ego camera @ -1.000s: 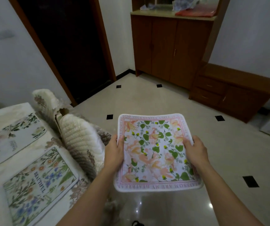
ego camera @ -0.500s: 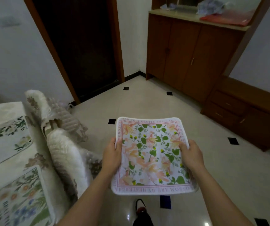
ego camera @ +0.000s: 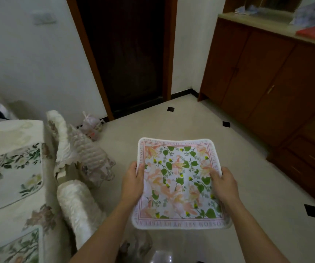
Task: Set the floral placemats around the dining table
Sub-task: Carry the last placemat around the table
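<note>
A: What is at the far left?
B: The worktop (ego camera: 10,133), under a cream cloth, with one floral placemat (ego camera: 12,173) lying flat on it and the corner of a second placemat (ego camera: 19,247) nearer the camera.

A: And just right of the worktop?
B: Two chairs with quilted cream covers, the far chair (ego camera: 73,147) and the near chair (ego camera: 77,207), both close against the worktop's edge.

A: Where is the placemat being carried?
B: Well right of the worktop, over the tiled floor (ego camera: 172,120), clear of both chairs. It is a pink-bordered placemat (ego camera: 179,185) with peach flowers and green leaves, held roughly level.

A: How do the hands grip it?
B: The left hand (ego camera: 133,180) pinches its left edge, thumb on top, fingers beneath. The right hand (ego camera: 224,182) pinches the right edge the same way.

A: Farther right of the worktop?
B: A dark doorway (ego camera: 126,54), then a brown wooden cabinet (ego camera: 263,73) along the wall.
</note>
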### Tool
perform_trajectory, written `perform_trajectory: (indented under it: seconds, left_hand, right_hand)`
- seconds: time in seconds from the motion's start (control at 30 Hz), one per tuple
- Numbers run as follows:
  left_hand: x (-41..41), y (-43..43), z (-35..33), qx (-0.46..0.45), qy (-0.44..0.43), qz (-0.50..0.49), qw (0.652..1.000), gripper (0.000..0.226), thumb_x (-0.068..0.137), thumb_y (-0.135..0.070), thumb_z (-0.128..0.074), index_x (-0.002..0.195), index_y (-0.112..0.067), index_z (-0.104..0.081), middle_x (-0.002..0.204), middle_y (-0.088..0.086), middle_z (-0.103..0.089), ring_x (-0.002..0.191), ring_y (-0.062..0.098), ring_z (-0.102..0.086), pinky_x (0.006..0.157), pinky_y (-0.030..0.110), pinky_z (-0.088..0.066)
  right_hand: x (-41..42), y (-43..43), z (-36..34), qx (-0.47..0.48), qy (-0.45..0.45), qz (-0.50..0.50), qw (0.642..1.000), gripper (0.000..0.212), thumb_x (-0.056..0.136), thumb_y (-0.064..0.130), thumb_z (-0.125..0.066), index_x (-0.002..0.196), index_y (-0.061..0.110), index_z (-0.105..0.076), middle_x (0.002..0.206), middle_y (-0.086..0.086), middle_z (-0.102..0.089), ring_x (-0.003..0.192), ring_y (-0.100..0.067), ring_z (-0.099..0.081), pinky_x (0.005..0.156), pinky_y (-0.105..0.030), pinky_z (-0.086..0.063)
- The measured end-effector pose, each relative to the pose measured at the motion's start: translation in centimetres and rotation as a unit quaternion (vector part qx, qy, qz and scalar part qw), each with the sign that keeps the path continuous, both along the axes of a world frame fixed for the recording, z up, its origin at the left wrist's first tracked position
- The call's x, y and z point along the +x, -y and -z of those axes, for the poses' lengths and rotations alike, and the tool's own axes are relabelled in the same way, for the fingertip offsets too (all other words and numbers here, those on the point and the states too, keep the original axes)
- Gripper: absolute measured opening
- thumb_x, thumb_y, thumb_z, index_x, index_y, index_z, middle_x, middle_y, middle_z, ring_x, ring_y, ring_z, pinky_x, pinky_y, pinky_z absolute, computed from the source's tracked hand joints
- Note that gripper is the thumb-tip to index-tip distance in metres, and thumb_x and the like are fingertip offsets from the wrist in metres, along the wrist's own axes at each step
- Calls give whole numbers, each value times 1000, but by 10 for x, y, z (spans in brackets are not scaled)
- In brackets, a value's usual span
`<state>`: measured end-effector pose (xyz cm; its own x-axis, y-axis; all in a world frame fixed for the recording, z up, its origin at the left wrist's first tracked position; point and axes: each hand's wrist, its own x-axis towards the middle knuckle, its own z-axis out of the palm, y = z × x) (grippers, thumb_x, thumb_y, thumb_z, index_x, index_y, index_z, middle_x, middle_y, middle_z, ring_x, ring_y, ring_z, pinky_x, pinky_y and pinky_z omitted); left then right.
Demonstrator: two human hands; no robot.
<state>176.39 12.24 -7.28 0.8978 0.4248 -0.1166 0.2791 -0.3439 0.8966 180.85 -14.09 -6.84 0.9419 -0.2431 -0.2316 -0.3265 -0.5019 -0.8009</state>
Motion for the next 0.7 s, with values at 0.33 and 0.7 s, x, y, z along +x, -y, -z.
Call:
perform_trajectory:
  seconds: [0.33, 0.7]
  left_hand:
    - [97, -52, 7, -33, -1, -97, 995, 21, 103, -30, -45, 99, -16, -59, 86, 2, -70, 75, 15, -70, 61, 29, -57]
    - [262, -108, -2, -21, -17, -205, 978, 22, 103, -34, -43, 100, -18, -58, 86, 4, -72, 73, 18, -72, 66, 45, -61]
  right_hand:
    - [142, -66, 7, -5, -11, -89, 996, 18, 100, 29, -49, 102, 13, -57, 84, 0, -62, 70, -9, -58, 53, -24, -39]
    - [356, -149, 6, 17, -5, -208, 978, 18, 99, 36, -49, 99, 20, -56, 87, -3, -68, 75, -22, -69, 70, -45, -60]
